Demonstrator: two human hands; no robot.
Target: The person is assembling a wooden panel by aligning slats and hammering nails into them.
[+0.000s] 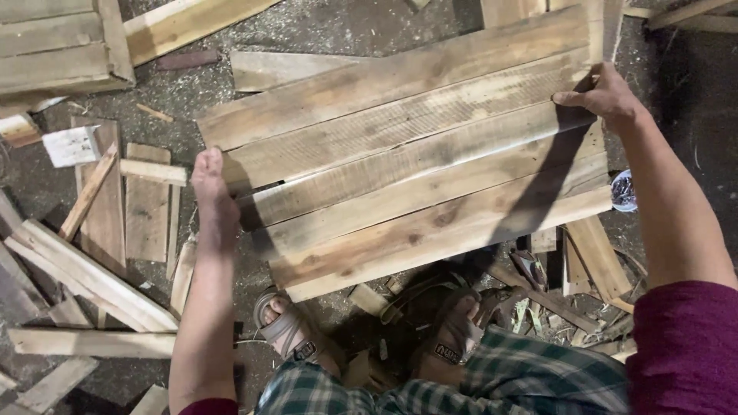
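Observation:
A panel of several rough wooden planks (407,154) joined side by side lies tilted in front of me, above my sandalled feet (288,330). My left hand (211,192) grips the panel's left edge, thumb on the top face. My right hand (603,96) holds the right edge near the far corner, fingers curled over the planks. Both arms stretch out from dark red sleeves. The panel's underside is hidden.
Loose planks and offcuts (92,269) litter the dirt floor at left. A slatted wooden crate (54,46) stands at top left. More scraps and wood chips (584,269) lie at the right by my feet. A small round shiny object (623,190) sits beside the panel's right edge.

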